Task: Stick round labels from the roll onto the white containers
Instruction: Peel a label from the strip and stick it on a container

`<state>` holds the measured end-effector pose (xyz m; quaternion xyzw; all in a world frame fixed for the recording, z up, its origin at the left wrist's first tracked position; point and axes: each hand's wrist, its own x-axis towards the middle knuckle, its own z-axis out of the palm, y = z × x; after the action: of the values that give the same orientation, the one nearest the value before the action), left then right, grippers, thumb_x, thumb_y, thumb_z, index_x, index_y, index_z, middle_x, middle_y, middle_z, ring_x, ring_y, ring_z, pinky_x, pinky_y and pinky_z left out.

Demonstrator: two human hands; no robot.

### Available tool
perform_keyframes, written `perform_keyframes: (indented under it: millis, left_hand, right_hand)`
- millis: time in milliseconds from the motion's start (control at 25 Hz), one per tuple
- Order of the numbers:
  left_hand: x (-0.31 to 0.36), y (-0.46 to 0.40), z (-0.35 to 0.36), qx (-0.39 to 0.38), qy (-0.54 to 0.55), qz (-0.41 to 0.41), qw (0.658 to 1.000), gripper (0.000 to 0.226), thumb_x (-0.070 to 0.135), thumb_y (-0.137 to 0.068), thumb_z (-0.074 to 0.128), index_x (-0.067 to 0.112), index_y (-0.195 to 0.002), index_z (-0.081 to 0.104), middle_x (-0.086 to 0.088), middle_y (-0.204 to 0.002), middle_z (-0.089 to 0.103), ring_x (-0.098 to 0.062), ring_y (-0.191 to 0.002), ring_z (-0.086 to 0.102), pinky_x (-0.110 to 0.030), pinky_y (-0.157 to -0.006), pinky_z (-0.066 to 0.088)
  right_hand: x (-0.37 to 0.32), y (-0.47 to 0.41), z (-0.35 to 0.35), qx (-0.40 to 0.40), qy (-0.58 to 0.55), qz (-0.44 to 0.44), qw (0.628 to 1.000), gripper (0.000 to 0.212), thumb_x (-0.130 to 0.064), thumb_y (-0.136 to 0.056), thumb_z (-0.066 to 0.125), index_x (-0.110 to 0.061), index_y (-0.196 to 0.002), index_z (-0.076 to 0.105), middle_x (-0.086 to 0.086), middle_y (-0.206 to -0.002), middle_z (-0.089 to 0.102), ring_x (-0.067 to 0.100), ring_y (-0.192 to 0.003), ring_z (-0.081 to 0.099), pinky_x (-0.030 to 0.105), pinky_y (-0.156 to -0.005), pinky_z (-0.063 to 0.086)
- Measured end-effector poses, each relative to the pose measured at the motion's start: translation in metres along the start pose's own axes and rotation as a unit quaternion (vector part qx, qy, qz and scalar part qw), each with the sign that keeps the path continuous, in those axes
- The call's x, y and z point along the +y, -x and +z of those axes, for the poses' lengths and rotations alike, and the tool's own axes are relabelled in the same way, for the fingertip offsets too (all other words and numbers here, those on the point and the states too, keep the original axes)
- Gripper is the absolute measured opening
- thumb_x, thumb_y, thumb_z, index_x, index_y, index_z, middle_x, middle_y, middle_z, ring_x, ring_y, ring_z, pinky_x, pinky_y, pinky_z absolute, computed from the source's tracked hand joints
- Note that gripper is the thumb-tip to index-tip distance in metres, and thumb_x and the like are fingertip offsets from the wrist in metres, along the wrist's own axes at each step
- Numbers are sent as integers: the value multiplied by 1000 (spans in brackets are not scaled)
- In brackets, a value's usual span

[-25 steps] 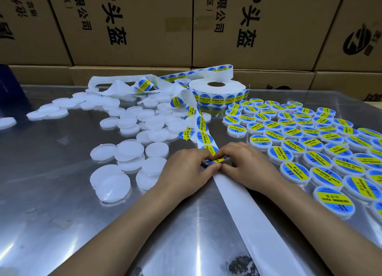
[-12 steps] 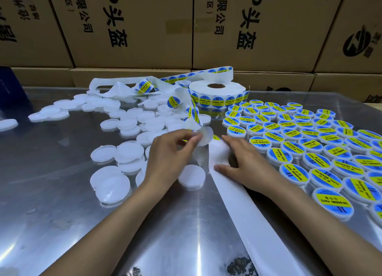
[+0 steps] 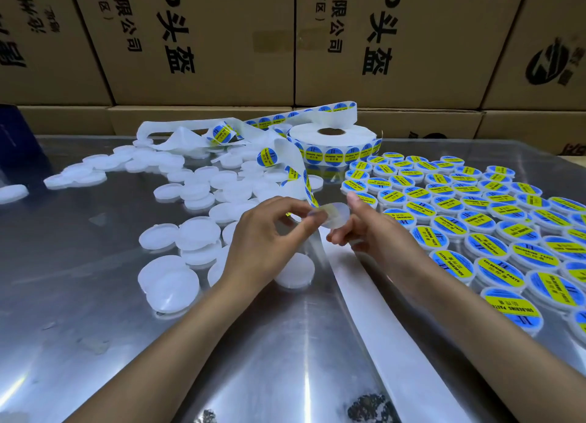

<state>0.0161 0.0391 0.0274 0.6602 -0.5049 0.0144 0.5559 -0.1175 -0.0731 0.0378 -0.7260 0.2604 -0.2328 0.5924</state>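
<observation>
Left hand (image 3: pixel 269 232): fingertips pinch the peeled round label (image 3: pixel 336 215), raised off the table.
Right hand (image 3: pixel 371 229): fingers loosely curled beside it, gripping nothing visible.
Label strip (image 3: pixel 302 181): runs from fingertips back toward roll (image 3: pixel 333 145).
White container (image 3: pixel 295 270): below left fingers.

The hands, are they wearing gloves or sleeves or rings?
No. The left hand and the right hand are bare: no gloves, rings, watch or bracelets. Both forearms are uncovered too, with no sleeves showing anywhere in the head view.

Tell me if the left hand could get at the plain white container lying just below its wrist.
Probably yes. The white container lies uncovered on the table right beside the left hand, nothing between them, but that hand is busy pinching a peeled label.
</observation>
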Motion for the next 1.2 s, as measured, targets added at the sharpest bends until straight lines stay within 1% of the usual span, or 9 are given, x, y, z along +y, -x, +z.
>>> perform_keyframes:
  millis: [160, 280, 360, 520, 640, 760, 880, 1040, 1200]
  left_hand:
    - [-2, -1, -1, -32, 0, 13, 999, 9, 36, -77, 74, 35, -85, 69, 21, -89, 66, -6, -76, 61, -19, -72, 47]
    - [-4, -1, -4, -93, -47, -1, 995, 17, 30, -75, 77, 30, -91, 69, 15, -94, 66, -9, -85, 59, -31, -82, 48]
    - [-3, -1, -8, -146, -86, -29, 985, 25, 45, -72, 74, 36, -94, 65, 17, -101, 64, -7, -93, 57, -33, -89, 46]
    - [-7, -2, -19, -251, -315, -35, 915, 73, 80, -56, 53, 37, -115, 49, 17, -113, 48, -9, -107, 44, -31, -91, 38]
    - [-10, -3, -25, -281, -386, -77, 875, 70, 84, -56, 57, 30, -101, 49, 14, -99, 44, -11, -95, 40, -32, -80, 27]
    - [-9, -4, -24, -268, -381, -68, 882, 53, 75, -64, 60, 31, -93, 53, 13, -98, 52, -11, -93, 48, -33, -80, 25]
    - [-7, -1, -19, -243, -327, -50, 912, 45, 63, -69, 64, 34, -101, 51, 13, -105, 55, -11, -101, 51, -36, -87, 35]
    - [-4, 1, -11, -158, -256, 9, 954, 50, 51, -69, 63, 34, -114, 51, 17, -107, 56, -8, -105, 51, -38, -88, 41]
    - [1, 2, -5, -124, -195, 43, 972, 60, 46, -64, 63, 28, -119, 47, 24, -102, 54, 2, -98, 49, -25, -84, 25]
  right_hand:
    - [3, 1, -1, -79, -97, 44, 991, 29, -51, -65, 61, -23, -69, 70, -7, -79, 70, 5, -70, 59, 26, -73, 39]
    - [7, -1, -6, -37, -116, 33, 992, 13, -36, -79, 64, -23, -77, 67, -8, -83, 69, 6, -77, 59, 24, -71, 40]
    - [7, -4, -10, 14, -151, 50, 987, 8, -28, -85, 62, -21, -82, 67, -2, -87, 69, 11, -79, 58, 27, -72, 40]
    - [6, -7, -13, 42, -175, 70, 981, 14, -35, -85, 62, -24, -86, 70, -2, -88, 70, 12, -76, 59, 27, -71, 41]
    - [8, -6, -11, 38, -164, 72, 983, 16, -40, -84, 63, -25, -81, 68, -4, -86, 71, 10, -76, 62, 25, -71, 45]
    - [10, -4, -9, 5, -152, 49, 987, 11, -35, -81, 66, -26, -75, 65, -8, -81, 71, 3, -71, 63, 18, -64, 50]
    - [9, -3, -7, -33, -176, 38, 983, 13, -40, -67, 70, -29, -73, 68, -5, -90, 72, 4, -80, 66, 23, -71, 52]
    - [11, -2, -4, -56, -172, 30, 983, 13, -39, -63, 70, -28, -70, 68, -6, -87, 73, 4, -77, 66, 22, -71, 53]
    - [13, -1, -1, -73, -177, 26, 981, 17, -38, -63, 72, -26, -74, 66, -1, -89, 72, 9, -78, 67, 22, -71, 54]
